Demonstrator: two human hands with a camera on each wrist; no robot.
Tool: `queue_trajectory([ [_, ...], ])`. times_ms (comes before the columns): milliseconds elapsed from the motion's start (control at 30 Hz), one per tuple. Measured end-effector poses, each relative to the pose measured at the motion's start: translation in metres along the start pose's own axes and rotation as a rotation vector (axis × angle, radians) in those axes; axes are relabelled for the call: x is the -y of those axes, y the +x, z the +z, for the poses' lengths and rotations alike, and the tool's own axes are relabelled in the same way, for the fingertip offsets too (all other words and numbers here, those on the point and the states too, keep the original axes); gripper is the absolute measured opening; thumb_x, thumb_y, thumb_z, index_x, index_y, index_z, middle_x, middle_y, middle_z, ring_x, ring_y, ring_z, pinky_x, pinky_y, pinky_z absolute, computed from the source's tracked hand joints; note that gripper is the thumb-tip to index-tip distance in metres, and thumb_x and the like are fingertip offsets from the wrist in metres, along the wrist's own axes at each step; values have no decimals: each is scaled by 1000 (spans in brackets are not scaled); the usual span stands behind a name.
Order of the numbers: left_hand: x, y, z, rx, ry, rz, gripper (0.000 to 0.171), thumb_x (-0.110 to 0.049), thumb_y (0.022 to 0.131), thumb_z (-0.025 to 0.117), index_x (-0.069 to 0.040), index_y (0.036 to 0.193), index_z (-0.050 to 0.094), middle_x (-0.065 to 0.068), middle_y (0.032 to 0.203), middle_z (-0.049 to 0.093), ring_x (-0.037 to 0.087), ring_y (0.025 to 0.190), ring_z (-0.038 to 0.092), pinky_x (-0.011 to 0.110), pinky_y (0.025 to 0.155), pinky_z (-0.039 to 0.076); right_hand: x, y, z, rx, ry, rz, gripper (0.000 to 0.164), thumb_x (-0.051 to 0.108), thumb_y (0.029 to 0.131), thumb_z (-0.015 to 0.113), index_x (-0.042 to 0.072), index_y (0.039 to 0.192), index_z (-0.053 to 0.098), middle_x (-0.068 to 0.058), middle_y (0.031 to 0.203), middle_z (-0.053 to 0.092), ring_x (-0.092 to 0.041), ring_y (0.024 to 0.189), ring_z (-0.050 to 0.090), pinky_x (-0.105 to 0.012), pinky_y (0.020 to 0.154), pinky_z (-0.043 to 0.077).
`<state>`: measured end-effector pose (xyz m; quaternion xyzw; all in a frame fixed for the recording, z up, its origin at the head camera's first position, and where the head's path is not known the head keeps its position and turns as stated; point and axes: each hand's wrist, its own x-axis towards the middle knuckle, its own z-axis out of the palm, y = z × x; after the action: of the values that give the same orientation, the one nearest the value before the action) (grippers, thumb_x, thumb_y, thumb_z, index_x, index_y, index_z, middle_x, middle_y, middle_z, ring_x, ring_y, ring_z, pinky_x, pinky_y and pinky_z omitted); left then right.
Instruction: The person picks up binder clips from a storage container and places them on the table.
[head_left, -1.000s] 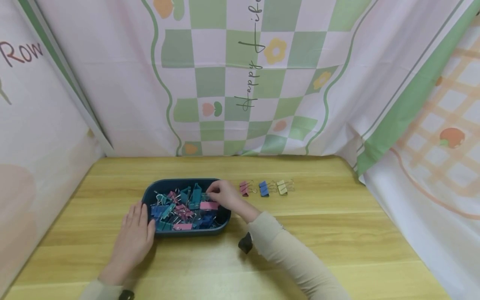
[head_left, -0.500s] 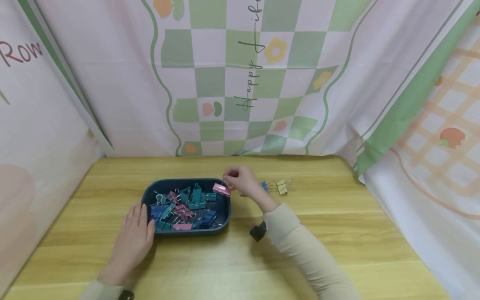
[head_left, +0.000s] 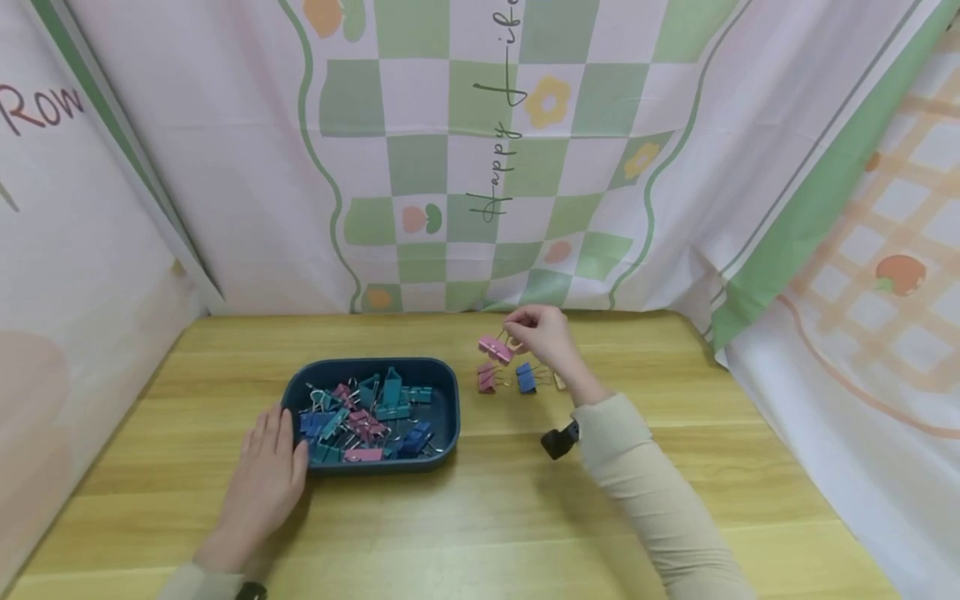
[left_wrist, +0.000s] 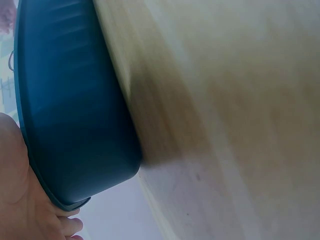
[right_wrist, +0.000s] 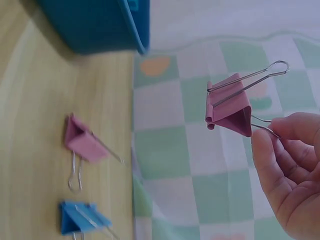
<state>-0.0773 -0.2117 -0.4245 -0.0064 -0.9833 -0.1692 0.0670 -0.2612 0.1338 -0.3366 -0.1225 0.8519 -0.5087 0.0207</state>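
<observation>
Between thumb and fingertip, my right hand [head_left: 546, 337] pinches one wire handle of a pink binder clip [right_wrist: 232, 102], held up in the air above the table. Below it in the head view lie a second pink clip [head_left: 487, 378] and a blue clip [head_left: 527, 378] in a row. A yellow clip [head_left: 559, 381] is mostly hidden behind my right wrist. My left hand [head_left: 268, 458] rests on the left end of a dark blue tray [head_left: 447, 454], fingers straight along its rim. Teal, pink and blue binder clips [head_left: 366, 425] lie jumbled inside the tray.
The wooden table [head_left: 450, 533] meets a checkered curtain [head_left: 480, 167] at its back edge. More cloth hangs at both sides. A black device [head_left: 558, 442] is strapped at my right wrist.
My right hand has lifted the pink clip out of the tray and carried it right and up, over the row of clips. My left hand has stayed at the tray.
</observation>
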Motion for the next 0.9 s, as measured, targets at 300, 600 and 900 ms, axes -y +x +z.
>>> queue_trajectory([
  [300, 0, 0, 0, 6, -1, -4, 58, -25, 100, 29, 17, 138, 17, 35, 144, 10, 47, 132, 7, 55, 106, 6, -16, 0, -34, -84, 19, 73, 21, 7, 87, 59, -8, 102, 62, -21, 93, 62, -25, 75, 62, -29, 63, 55],
  [600, 0, 0, -1, 7, 2, -4, 58, -25, 100, 29, 17, 138, 17, 34, 144, 10, 47, 132, 8, 55, 106, 6, -41, -3, -63, -184, 116, 105, 26, 5, 87, 59, -15, 105, 58, -21, 92, 61, -11, 65, 61, -28, 64, 55],
  [900, 0, 0, -1, 14, 0, -1, 58, -26, 100, 29, 17, 138, 17, 34, 144, 9, 47, 132, 7, 56, 106, 7, -66, -9, -88, -264, 181, 164, 32, 8, 90, 57, -16, 110, 54, -10, 85, 60, -7, 65, 60, -25, 65, 54],
])
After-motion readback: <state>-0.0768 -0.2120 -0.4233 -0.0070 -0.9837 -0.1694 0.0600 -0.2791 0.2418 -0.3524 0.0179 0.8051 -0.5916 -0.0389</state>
